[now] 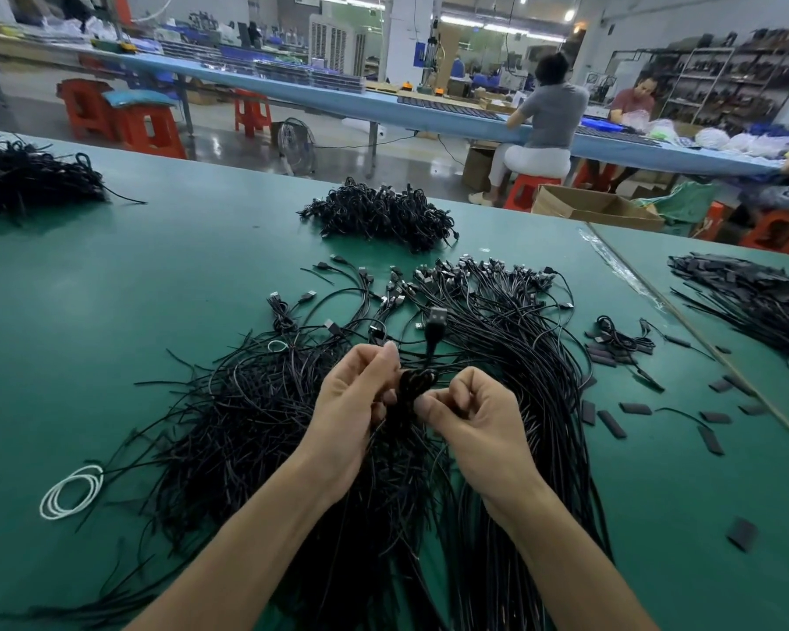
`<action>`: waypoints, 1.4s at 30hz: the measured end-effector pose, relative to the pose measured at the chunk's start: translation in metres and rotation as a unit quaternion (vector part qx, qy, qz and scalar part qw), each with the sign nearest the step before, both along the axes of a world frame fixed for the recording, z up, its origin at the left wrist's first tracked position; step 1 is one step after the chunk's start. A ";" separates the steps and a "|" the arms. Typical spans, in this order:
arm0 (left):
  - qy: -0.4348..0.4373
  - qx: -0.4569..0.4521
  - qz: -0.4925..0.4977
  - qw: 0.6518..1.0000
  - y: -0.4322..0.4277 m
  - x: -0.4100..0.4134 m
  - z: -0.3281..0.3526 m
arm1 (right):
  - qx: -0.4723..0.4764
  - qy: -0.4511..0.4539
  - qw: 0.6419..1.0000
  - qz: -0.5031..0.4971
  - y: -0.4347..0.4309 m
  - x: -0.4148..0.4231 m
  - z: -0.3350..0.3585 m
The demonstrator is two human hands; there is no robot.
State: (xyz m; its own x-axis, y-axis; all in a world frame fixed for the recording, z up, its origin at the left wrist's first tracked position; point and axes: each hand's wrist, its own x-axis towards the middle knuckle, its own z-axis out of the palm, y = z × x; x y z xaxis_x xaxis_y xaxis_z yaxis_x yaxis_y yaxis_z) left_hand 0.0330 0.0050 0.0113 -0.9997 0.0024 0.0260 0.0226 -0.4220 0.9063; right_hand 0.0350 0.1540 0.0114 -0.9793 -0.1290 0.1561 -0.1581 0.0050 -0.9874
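- Left heap (pixel 28 179) of black leads lies far off on the table (pixel 178 275); a white loop (pixel 71 491) sits nearer.
- Left hand (pixel 351 403): fingers curled, thumb and forefinger pinching the cable (pixel 413 384) at its left side.
- Cable: a small black coil held between both hands, just above the loose pile (pixel 497 339), its plug (pixel 437 317) sticking up. It is light, limp and springy, and would likely uncoil unless gripped across its waist rather than by the plug.
- Right hand (pixel 474 416): curled, pinching the coil's right side. It may also hold a wrap end, but that is hidden.
- Sleeves (pixel 611 423) lie scattered to the right.
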 end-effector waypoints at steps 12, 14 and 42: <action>0.057 -0.248 0.069 0.965 0.004 0.011 -0.021 | 0.010 0.065 0.996 -0.064 0.004 -0.002 -0.001; 0.024 -0.271 0.025 0.962 0.004 0.013 -0.020 | 0.018 0.074 0.995 -0.071 0.004 0.000 -0.003; -0.003 -0.327 0.085 0.941 -0.044 -0.067 -0.004 | 0.265 -0.055 0.952 -0.145 0.040 -0.021 -0.033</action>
